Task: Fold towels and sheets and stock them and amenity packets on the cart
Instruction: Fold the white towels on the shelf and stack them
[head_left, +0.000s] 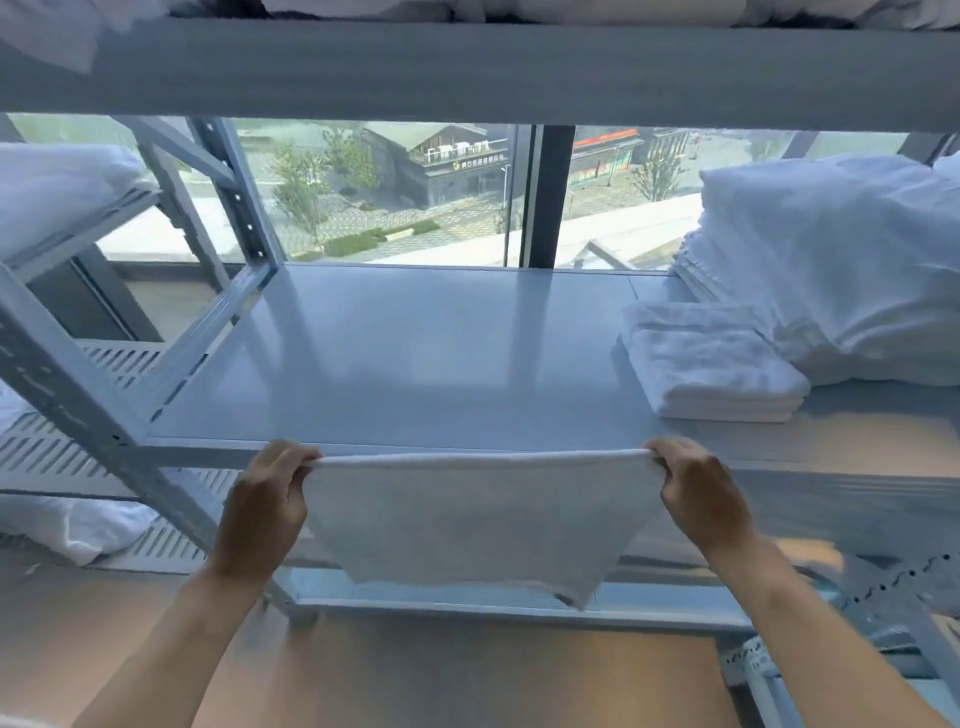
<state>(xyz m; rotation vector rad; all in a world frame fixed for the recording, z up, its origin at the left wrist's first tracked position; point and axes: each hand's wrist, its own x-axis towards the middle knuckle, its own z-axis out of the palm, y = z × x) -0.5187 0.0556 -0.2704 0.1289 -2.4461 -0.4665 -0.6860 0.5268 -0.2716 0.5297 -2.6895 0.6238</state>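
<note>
Both hands hold one white towel (467, 514) up in front of a grey metal shelf (415, 353). The left hand (267, 499) has its grip closed on the towel's upper left corner, fingers curled over the top edge and pinching the cloth. The right hand (698, 493) does the same at the upper right corner, its fingers bent tightly round the hem. Between the two hands the top edge runs nearly straight and taut, level with the front lip of the shelf and just in front of it. The rest of the towel hangs down freely, narrowing toward its lower edge, which ends in front of a lower rail of the rack (519, 605). The towel seems doubled over, though the layers cannot be told apart for certain. On the shelf, toward the right, lies a small stack of folded towels (717, 374), flat and squared, well apart from the held towel. Just behind and to the right of that stack, touching it, rises a taller pile of folded white linen (831, 260), sagging a little at its top. To the left a second rack (130, 358) carries more white linen (62, 187) on an upper level and another bundle (72, 525) lower down. Behind the shelf a large window (395, 192) shows buildings, trees and paving outside. The floor (415, 675) under the forearms is a pale wood tone.
</note>
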